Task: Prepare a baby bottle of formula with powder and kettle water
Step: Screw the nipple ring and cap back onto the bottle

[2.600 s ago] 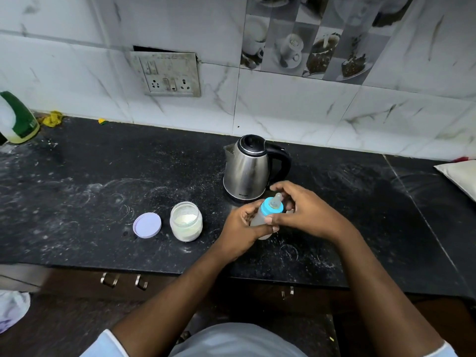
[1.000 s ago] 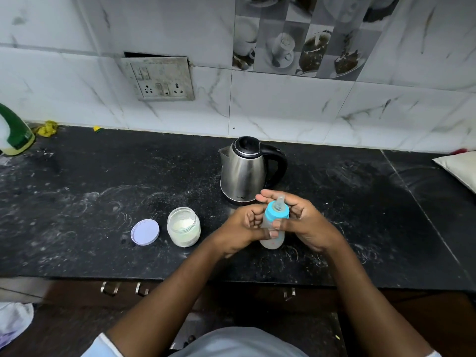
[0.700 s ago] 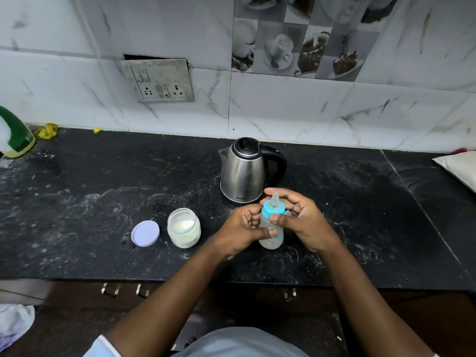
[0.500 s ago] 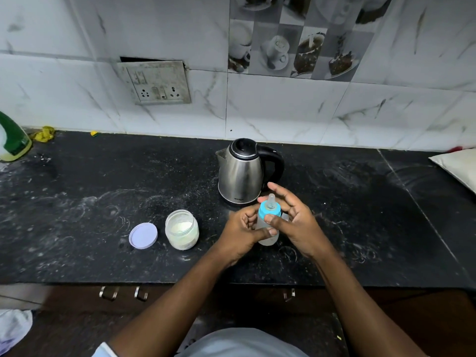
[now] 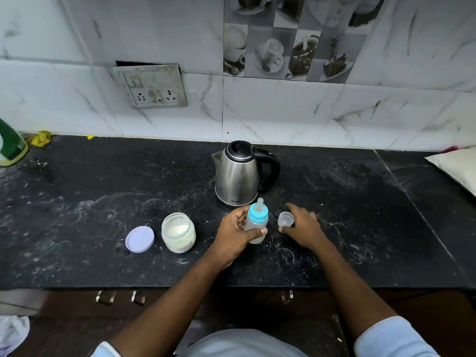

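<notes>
My left hand (image 5: 235,231) grips a small translucent baby bottle (image 5: 255,228) with a blue collar and a clear teat, upright in front of the steel kettle (image 5: 238,173). My right hand (image 5: 302,226) has left the bottle and lies low over the counter just right of it. Its thumb and forefinger are spread on either side of a small clear cap (image 5: 285,219); contact with the cap is unclear. An open glass jar of white powder (image 5: 178,236) stands to the left, its lilac lid (image 5: 139,239) lying flat beside it.
The black stone counter (image 5: 77,215) is dusted with white powder. A green and white bottle (image 5: 10,148) stands at the far left, a pale bag (image 5: 458,166) at the far right. A socket plate (image 5: 152,86) sits on the tiled wall. Drawer handles (image 5: 105,297) show below the counter edge.
My right hand has come off the bottle's blue collar and moved right and down to the clear cap on the counter. My left hand still holds the bottle.
</notes>
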`<state>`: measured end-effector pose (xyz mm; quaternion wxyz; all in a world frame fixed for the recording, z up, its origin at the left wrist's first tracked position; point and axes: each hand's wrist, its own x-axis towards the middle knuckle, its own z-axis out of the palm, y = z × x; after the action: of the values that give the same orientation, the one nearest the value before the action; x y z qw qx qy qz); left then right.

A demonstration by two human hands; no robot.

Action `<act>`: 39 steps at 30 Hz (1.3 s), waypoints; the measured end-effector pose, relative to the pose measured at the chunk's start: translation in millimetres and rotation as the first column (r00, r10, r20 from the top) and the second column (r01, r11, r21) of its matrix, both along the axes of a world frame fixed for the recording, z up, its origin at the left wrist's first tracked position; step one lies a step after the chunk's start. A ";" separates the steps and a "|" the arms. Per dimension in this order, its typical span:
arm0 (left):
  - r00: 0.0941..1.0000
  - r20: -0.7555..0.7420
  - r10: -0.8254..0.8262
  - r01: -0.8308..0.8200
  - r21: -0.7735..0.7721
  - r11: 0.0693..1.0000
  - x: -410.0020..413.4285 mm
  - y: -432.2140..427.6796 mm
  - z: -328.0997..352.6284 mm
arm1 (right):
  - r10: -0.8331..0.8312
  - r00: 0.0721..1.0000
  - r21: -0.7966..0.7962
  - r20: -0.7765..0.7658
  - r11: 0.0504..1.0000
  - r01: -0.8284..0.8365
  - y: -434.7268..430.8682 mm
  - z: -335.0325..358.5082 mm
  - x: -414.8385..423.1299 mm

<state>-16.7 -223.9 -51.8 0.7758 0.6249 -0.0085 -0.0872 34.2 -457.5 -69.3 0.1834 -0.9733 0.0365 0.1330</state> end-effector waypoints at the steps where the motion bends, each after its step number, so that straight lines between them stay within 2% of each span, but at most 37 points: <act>1: 1.000 -0.001 0.003 -0.003 0.008 1.000 0.9 -0.6 -0.4 | -0.009 1.000 -0.007 0.005 1.000 0.009 4.3 -3.1 0.0; 4: 1.000 -0.006 0.012 -0.012 0.027 1.000 3.4 -0.8 -0.8 | -0.058 0.992 0.036 0.112 0.998 0.054 8.3 -8.3 -0.9; 6: 1.000 -0.012 0.024 -0.023 0.032 0.999 4.5 -0.2 -1.4 | -0.131 0.976 0.240 0.172 0.967 0.087 8.5 -2.9 -5.3; 9: 0.999 -0.015 0.029 -0.029 0.036 0.999 6.9 1.5 -2.0 | -0.178 0.961 0.492 0.211 0.869 0.053 7.7 14.3 -12.5; 14: 1.000 0.003 0.028 -0.028 0.024 0.999 7.3 -0.4 0.7 | -0.083 0.973 0.726 0.215 0.681 -0.102 7.5 64.3 -25.7; 15: 1.000 0.009 0.023 -0.023 0.022 0.999 7.0 -0.7 1.8 | -0.056 0.970 0.718 0.238 0.683 -0.137 7.9 75.6 -28.5; 17: 1.000 0.024 0.008 -0.009 0.027 1.000 6.2 -1.6 4.2 | -0.017 0.955 0.642 0.295 0.744 -0.186 8.8 99.4 -34.0; 20: 0.998 0.057 -0.010 0.008 0.031 0.999 4.3 -3.5 8.4 | 0.101 0.909 0.453 0.404 0.841 -0.295 12.1 130.2 -39.7; 23: 0.996 0.088 -0.032 0.029 0.032 0.999 1.5 -5.9 14.9 | 0.256 0.836 0.271 0.486 0.865 -0.422 18.4 151.2 -45.7; 29: 0.993 0.106 -0.057 0.057 0.004 0.998 -2.9 -9.6 20.6 | 0.422 0.842 0.140 0.336 0.861 -0.488 30.4 166.2 -45.4; 39: 0.991 0.121 -0.058 0.058 0.007 0.998 -6.5 -8.1 28.8 | 0.493 0.828 0.080 0.268 0.845 -0.529 43.8 167.3 -40.1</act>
<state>-23.2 -231.9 -23.0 0.7699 0.6299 -0.0734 -0.0716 -5.9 -413.7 98.0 0.2168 -0.9394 -0.2579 0.0625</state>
